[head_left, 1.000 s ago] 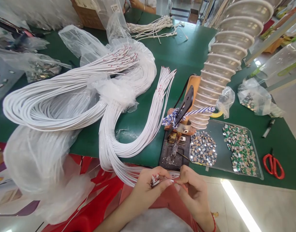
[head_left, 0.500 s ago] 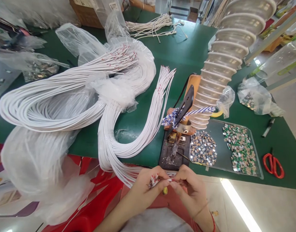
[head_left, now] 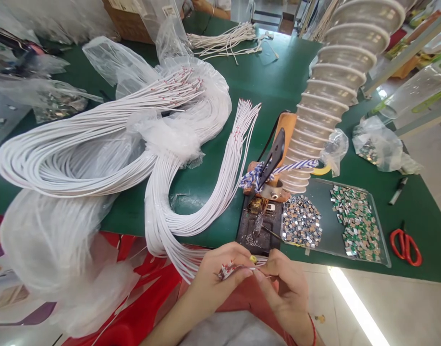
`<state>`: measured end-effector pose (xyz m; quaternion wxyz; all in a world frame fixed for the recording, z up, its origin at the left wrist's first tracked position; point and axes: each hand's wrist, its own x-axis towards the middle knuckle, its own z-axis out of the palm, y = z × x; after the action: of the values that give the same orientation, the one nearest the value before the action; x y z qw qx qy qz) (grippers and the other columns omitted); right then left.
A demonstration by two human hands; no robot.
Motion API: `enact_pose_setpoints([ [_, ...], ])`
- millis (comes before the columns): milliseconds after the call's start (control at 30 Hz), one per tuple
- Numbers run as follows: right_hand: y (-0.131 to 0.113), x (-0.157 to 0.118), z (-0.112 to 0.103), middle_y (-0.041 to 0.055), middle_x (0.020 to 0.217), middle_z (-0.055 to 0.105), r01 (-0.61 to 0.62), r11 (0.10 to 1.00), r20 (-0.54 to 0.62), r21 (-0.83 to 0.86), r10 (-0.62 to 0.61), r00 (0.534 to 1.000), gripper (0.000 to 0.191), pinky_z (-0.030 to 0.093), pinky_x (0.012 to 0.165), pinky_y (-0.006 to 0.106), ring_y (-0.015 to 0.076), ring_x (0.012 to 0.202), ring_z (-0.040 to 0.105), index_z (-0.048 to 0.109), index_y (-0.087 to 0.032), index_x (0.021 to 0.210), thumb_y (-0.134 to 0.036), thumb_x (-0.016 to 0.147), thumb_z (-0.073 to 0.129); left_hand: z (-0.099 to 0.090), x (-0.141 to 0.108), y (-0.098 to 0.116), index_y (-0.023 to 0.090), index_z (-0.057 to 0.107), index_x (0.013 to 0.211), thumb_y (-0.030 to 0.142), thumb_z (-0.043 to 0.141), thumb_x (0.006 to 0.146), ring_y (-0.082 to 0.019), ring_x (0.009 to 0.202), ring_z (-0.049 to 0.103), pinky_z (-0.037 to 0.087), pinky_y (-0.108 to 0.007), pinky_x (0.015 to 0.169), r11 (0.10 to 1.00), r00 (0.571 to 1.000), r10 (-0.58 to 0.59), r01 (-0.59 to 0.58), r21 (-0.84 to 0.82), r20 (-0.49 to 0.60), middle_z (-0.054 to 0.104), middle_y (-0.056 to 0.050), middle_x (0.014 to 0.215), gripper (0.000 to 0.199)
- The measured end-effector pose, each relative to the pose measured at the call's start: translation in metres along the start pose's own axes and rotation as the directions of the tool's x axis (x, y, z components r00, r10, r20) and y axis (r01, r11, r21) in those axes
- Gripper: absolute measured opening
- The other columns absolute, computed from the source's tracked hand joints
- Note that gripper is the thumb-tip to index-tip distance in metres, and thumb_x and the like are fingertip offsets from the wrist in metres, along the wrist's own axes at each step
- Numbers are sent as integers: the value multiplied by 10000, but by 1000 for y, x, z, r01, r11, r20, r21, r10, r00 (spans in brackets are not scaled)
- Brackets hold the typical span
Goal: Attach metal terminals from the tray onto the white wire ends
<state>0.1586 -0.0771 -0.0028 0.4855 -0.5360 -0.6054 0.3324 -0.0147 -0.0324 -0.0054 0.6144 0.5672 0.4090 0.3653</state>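
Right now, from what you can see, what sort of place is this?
Probably an electronics assembly workshop: bundled white cables, a tray of small shiny parts, and a wide ribbed hose over the green bench.

No lettering is showing clearly enough to read. Toward eleven o'clock, a small label (head_left: 169, 9) is sitting on clear plastic (head_left: 151, 20), and a pale patch (head_left: 124, 5) is showing on a cardboard box (head_left: 126, 25); any print there is appearing too blurred.
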Motion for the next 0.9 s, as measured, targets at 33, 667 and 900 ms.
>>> enact_pose_setpoints([
  [33, -1, 0, 1, -24, 648, 598, 6, 1000, -4, -2, -6, 1000, 176, 404, 502, 244, 130, 575, 538, 681, -223, 807, -172, 971, 645, -1, 0, 0, 205, 847, 833, 190, 754, 888, -190, 807, 745, 575, -261, 776, 1000, 1000, 11, -11, -3, -12, 798, -67, 894, 110],
  [667, 62, 43, -70, 72, 927, 678, -51, 752, -44, -657, 29, 999, 131, 483, 784, 396, 284, 905, 620, 655, -234, 974, -321, 1005, 564, -15, 24, -21, 201, 853, 795, 170, 747, 846, -188, 829, 755, 579, -263, 782, 999, 993, -25, 30, 37, -119, 801, -70, 886, 121],
  [900, 67, 50, -67, 82, 922, 667, -60, 737, -112, -673, -21, 993, 118, 482, 799, 411, 290, 899, 604, 646, -228, 1015, -301, 1005, 554, -15, 24, -23, 201, 849, 815, 186, 742, 861, -186, 831, 747, 575, -265, 782, 998, 995, -18, 23, 51, -97, 795, -68, 888, 118],
])
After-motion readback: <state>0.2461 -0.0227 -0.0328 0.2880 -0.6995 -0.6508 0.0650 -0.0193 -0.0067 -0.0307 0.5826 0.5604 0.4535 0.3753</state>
